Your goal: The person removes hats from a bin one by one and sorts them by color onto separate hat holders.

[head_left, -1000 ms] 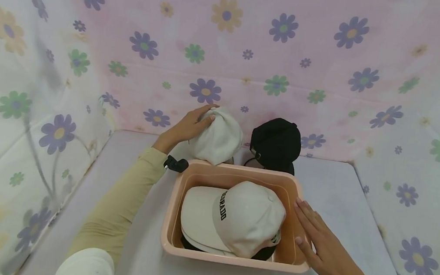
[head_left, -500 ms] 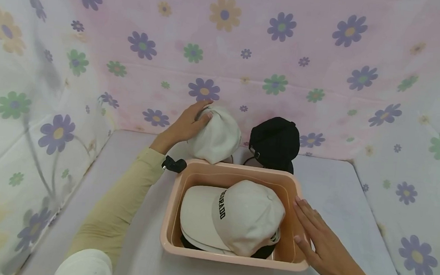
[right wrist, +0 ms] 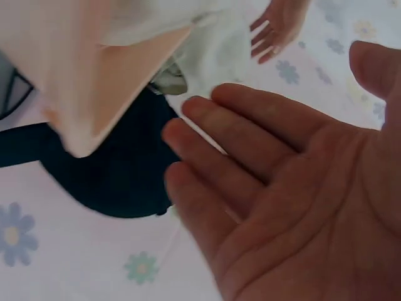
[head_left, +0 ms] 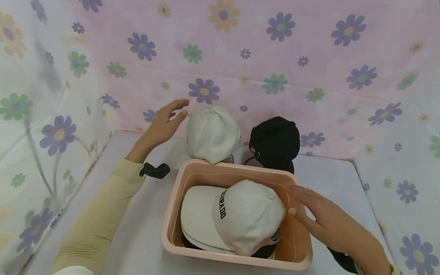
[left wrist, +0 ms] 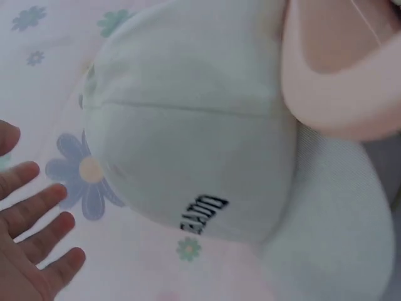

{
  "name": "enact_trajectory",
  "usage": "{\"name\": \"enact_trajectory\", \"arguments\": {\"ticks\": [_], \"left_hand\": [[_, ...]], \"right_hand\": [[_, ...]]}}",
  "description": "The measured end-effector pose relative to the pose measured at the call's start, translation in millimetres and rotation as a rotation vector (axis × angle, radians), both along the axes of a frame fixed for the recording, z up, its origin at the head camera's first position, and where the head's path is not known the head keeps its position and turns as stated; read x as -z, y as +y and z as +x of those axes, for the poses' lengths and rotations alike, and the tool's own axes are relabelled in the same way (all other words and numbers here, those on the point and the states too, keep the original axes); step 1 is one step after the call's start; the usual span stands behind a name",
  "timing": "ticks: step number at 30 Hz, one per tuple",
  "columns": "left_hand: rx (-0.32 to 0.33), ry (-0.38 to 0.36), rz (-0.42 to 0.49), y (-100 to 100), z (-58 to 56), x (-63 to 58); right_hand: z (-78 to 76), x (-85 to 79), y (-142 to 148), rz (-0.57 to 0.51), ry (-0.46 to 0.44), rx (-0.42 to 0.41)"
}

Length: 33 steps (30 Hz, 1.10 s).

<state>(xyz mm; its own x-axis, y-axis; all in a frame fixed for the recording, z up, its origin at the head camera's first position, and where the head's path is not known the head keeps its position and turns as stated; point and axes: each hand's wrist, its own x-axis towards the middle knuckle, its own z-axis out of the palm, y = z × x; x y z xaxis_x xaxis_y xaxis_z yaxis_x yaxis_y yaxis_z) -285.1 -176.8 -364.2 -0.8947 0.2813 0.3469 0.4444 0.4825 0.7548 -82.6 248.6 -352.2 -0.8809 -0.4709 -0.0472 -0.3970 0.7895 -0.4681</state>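
Observation:
My left hand (head_left: 162,123) is held in the air just left of a white cap (head_left: 212,134), fingers apart and holding nothing. In the left wrist view its spread fingers stand clear of that cap (left wrist: 188,138), whose dark lettering shows on the front. The cap stands behind a peach plastic bin (head_left: 234,260), its brim toward the left. A cream cap (head_left: 252,219) with dark "COLORADO" letters lies in the bin, over another pale brim and something black. My right hand (head_left: 327,216) hovers over the bin's right side, palm bare in the right wrist view.
A black cap (head_left: 276,142) stands behind the bin, right of the white cap. Dark-lensed glasses (head_left: 255,161) are partly hidden between the two caps and the bin's back rim. Flower-patterned cloth (head_left: 248,39) rises behind and at both sides of the pale table (head_left: 330,182).
My left hand has let go of the white cap and moved left, away from it. My right hand has lifted off the bin's right rim and shifted slightly.

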Motion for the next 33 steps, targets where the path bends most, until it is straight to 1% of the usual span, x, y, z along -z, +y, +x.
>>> {"name": "enact_trajectory", "arguments": {"ticks": [3, 5, 8, 10, 13, 15, 17, 21, 23, 24, 27, 29, 32, 33], "left_hand": [[-0.046, -0.070, -0.003, -10, 7.4, 8.9], [-0.080, -0.125, -0.008, -18, 12.6, 16.7], [-0.144, -0.220, -0.009, -29, 20.7, 29.9], [-0.184, -0.283, -0.009, -34, 25.1, 40.0], [-0.221, -0.392, 0.024, -39, 30.8, 54.8], [-0.230, -0.468, 0.057, -39, 33.4, 64.3], [-0.233, -0.540, 0.104, -37, 35.4, 72.7], [-0.234, -0.666, 0.209, -29, 38.1, 86.7], [-0.241, -0.706, 0.274, -25, 39.3, 91.9], [-0.248, -0.717, 0.300, -24, 39.8, 94.3], [-0.282, -0.732, 0.387, -24, 40.3, 99.9], [-0.301, -0.742, 0.451, -26, 40.1, 102.9], [-0.333, -0.790, 0.626, -29, 39.2, 107.0], [-0.332, -0.810, 0.695, -30, 39.5, 108.1]], "right_hand": [[-22.3, -13.5, -10, -0.069, 0.055, -0.086], [-40.9, -19.8, -18, -0.125, 0.092, -0.141], [-71.7, -24.8, -32, -0.228, 0.111, -0.174], [-93.0, -24.4, -42, -0.293, 0.104, -0.166], [-119.7, -23.2, -58, -0.367, 0.082, -0.117], [-135.7, -19.2, -68, -0.413, 0.036, -0.060], [-148.6, -14.3, -78, -0.462, -0.045, 0.005], [-166.0, -2.4, -94, -0.580, -0.267, 0.121], [-170.3, 0.8, -101, -0.636, -0.364, 0.154], [-172.4, 2.1, -104, -0.659, -0.397, 0.163], [-178.3, 4.7, -112, -0.717, -0.470, 0.186], [-180.8, 5.0, -116, -0.734, -0.491, 0.200], [-182.0, 3.6, -119, -0.746, -0.503, 0.227], [-181.9, 2.8, -120, -0.741, -0.500, 0.232]]}}
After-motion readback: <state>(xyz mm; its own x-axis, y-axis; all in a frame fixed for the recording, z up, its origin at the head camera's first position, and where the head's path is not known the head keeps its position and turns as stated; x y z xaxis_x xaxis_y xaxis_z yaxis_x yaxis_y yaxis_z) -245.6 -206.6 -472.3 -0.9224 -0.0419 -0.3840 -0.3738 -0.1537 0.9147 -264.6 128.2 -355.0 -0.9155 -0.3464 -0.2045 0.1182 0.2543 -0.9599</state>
